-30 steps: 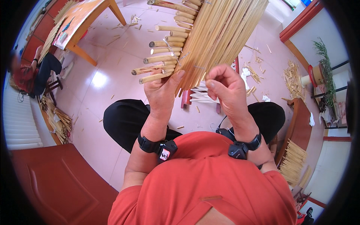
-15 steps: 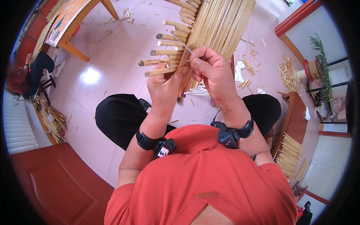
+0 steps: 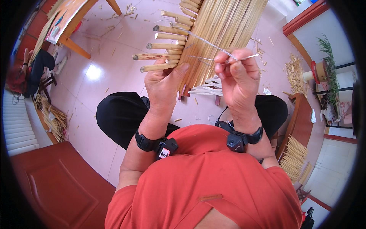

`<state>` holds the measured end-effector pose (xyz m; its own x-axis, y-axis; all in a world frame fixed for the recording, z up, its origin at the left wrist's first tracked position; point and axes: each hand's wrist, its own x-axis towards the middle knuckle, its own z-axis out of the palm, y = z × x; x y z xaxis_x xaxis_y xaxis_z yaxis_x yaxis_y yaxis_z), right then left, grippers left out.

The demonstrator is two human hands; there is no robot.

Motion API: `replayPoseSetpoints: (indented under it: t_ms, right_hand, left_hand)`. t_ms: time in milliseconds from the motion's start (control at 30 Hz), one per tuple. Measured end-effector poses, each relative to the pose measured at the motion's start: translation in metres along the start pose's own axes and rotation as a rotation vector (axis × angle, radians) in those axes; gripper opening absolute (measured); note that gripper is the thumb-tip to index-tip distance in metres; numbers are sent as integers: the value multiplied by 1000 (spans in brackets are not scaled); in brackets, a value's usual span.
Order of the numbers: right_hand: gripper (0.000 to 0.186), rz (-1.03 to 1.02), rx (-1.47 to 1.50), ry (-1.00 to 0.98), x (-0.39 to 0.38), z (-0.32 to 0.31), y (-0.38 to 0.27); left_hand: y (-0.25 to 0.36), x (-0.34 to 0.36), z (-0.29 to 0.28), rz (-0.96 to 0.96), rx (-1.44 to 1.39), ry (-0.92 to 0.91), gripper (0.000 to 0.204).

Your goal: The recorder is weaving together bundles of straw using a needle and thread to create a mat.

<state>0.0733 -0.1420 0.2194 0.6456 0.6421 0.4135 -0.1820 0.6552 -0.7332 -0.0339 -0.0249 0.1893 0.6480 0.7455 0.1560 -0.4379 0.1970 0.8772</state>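
A mat of long pale stalks (image 3: 225, 30) lies side by side in front of me, with the round cut ends of several stalks (image 3: 162, 46) jutting out on its left. My left hand (image 3: 162, 89) grips the mat's near left corner, its thumb on top and the other fingers hidden beneath. To the right, my right hand (image 3: 240, 78) is closed in a pinch on a whitish string (image 3: 207, 40). Taut lengths of it run from the stalk ends across the mat to my fingers. A short pale tip pokes out past those fingers; whether it is string or needle I cannot make out.
White strips (image 3: 207, 91) lie at the mat's near end. Stalk offcuts (image 3: 293, 74) litter the tiled floor. A wooden table (image 3: 70, 44) stands far left, near a seated person (image 3: 40, 63). A red-brown bench (image 3: 297, 122) is at right, a reddish panel (image 3: 61, 183) at lower left.
My right hand has moved right, away from the stalk ends, drawing the string out longer across the mat. My left hand has shifted slightly left and down, still gripping the corner.
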Motion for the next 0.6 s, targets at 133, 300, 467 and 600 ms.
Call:
replayPoseSetpoints:
  t_ms: [133,300,467,600]
  right_hand:
    - [18,-78,19,-58,0,5,-9]
    - [21,-51,77,-223,0,8,-16]
    - [19,50,-87,-289,-9,-1,-16]
    - [16,140,-178,-215,-23,-28,-5]
  left_hand:
    - [3,2,-3,1,-2,13,30]
    - [-1,10,-10,-35,-170,65,30]
    - [-18,7,-15,-114,-299,88,32]
    - [-52,-15,-12,-317,-429,124,39]
